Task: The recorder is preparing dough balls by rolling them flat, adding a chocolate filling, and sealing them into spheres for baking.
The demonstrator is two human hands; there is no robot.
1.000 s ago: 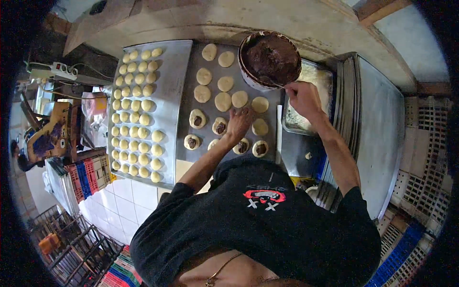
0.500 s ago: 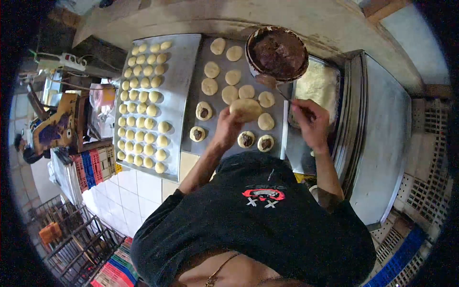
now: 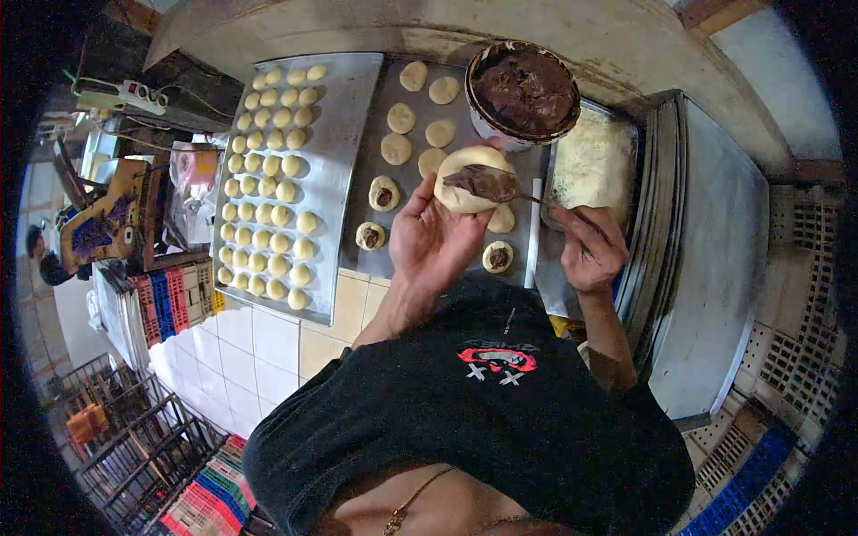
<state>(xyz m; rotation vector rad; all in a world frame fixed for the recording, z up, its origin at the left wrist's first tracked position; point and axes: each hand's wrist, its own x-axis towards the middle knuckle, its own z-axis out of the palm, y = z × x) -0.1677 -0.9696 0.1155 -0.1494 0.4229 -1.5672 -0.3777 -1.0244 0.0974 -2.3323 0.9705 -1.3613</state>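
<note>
My left hand [image 3: 429,237] holds a flattened round of dough [image 3: 456,156] raised over the darker baking tray [image 3: 366,255]. A spoon [image 3: 534,199] with brown paste lies across that round, its handle gripped in my right hand [image 3: 590,246]. Just above is a bucket [image 3: 521,89] of thick dark-brown paste. Several dough discs [image 3: 399,116] rest on the tray, some [image 3: 384,196] with brown filling in their middles. At the left, a silver tray [image 3: 353,98] carries rows of small pale dough balls [image 3: 281,192].
A pan [image 3: 590,152] of pale contents and stacked metal trays [image 3: 693,268] are on the right. A wall ledge [image 3: 384,27] runs behind. A power strip [image 3: 143,98], machinery [image 3: 103,214], coloured crates [image 3: 161,299] and metal racks [image 3: 107,447] are at the left.
My left hand has lifted a dough round from the tray. The spoon in my right hand has moved from the bucket down onto that round, bringing brown paste.
</note>
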